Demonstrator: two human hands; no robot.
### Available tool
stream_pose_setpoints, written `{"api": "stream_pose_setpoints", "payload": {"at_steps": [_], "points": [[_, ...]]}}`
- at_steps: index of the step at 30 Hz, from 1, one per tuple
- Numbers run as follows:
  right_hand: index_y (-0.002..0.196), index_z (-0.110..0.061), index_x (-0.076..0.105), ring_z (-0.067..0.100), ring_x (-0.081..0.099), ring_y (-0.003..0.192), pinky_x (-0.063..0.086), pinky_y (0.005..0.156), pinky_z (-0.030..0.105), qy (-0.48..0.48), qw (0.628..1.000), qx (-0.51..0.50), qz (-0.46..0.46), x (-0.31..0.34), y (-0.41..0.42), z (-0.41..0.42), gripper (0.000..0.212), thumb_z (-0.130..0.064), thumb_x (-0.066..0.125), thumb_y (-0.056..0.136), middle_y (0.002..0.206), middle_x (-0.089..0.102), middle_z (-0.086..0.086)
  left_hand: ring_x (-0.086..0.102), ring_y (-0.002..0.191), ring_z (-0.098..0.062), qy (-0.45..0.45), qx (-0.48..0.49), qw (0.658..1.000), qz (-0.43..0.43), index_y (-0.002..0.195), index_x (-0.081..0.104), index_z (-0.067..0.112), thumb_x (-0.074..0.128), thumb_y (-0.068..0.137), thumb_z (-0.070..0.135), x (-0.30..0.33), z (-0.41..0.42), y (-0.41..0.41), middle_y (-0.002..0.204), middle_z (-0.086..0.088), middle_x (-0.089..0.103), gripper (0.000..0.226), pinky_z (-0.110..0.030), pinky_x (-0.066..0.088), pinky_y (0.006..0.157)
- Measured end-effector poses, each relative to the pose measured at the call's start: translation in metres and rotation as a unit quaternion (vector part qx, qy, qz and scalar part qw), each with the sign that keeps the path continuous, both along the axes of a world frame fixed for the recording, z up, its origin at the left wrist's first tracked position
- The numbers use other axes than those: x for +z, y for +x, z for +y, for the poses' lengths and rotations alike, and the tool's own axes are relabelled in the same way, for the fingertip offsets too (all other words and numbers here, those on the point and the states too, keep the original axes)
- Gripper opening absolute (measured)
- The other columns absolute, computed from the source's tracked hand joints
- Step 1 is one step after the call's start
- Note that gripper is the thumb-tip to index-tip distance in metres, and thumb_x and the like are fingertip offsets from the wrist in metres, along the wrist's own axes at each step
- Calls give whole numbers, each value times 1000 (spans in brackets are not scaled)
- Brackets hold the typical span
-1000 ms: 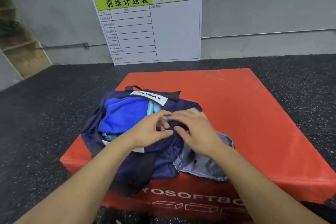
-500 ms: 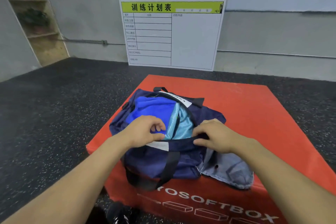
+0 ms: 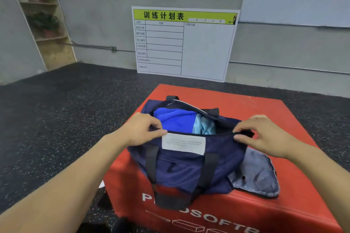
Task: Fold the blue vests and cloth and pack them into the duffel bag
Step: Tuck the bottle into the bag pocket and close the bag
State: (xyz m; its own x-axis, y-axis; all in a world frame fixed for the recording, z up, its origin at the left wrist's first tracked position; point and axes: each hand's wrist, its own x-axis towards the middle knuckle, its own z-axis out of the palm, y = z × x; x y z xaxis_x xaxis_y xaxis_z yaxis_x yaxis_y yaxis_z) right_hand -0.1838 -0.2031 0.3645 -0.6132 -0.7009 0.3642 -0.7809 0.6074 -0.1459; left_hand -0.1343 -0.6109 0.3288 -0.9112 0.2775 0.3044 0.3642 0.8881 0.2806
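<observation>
I see the navy duffel bag (image 3: 191, 162) sitting on the red soft box (image 3: 265, 111), its top open. My left hand (image 3: 141, 128) pinches the near rim at the bag's left end, fingers (image 3: 161, 132) curled on the fabric; my right hand (image 3: 265, 134) pinches the same rim at the right end. Inside lie a folded royal-blue vest (image 3: 174, 119) and, just beside it, a light-blue cloth (image 3: 204, 126).

Between my hands sits a navy duffel bag (image 3: 189, 168) with black straps and a white label, royal-blue vests (image 3: 175, 118) and pale-blue cloth (image 3: 205, 126) inside, on a red surface (image 3: 295, 157) with white lettering.
</observation>
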Motion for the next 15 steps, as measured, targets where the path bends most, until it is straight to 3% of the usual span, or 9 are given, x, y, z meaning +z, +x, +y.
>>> {"api": "stream_pose_setpoints", "payload": {"at_steps": [5, 9, 12, 15], "points": [[86, -37, 71, -5, 61, 74, 47, 85, 25, 8, 999, -42, 3, 5, -8, 33, 32, -63, 53, 88, 81, 69, -24, 56, 86, -2, -23, -4, 1000, 10, 82, 69, 37, 54, 80, 74, -7, -10, -3, 80, 20, 67, 40, -43, 47, 88], [87, -40, 70, -7, 60, 78, 42, 85, 19, 11, 998, -70, -3, 5, -12, 56, 58, -83, 32, 89, 84, 68, -27, 60, 91, -5, 93, -42, 995, 10, 86, 74, 36, 58, 81, 65, -4, 14, 4, 86, 20, 70, 33, -42, 48, 91], [85, -42, 68, -5, 59, 76, 48, 82, 33, 39, 995, -96, -3, 3, -19, 68, 48, -80, 38, 88, 81, 67, -27, 62, 97, -8, 171, -44, 983, 42, 88, 76, 36, 61, 83, 59, 10, 23, 7, 90, 18, 71, 28, -36, 48, 94], [79, -39, 68, 2, 60, 70, 51, 79, 38, 54, 994, -99, -5, 5, -19, 53, 35, -66, 47, 85, 74, 66, -23, 60, 98, -9, 152, -33, 987, 44, 88, 76, 36, 61, 84, 58, 14, 22, 9, 88, 16, 71, 27, -35, 46, 95]]}}
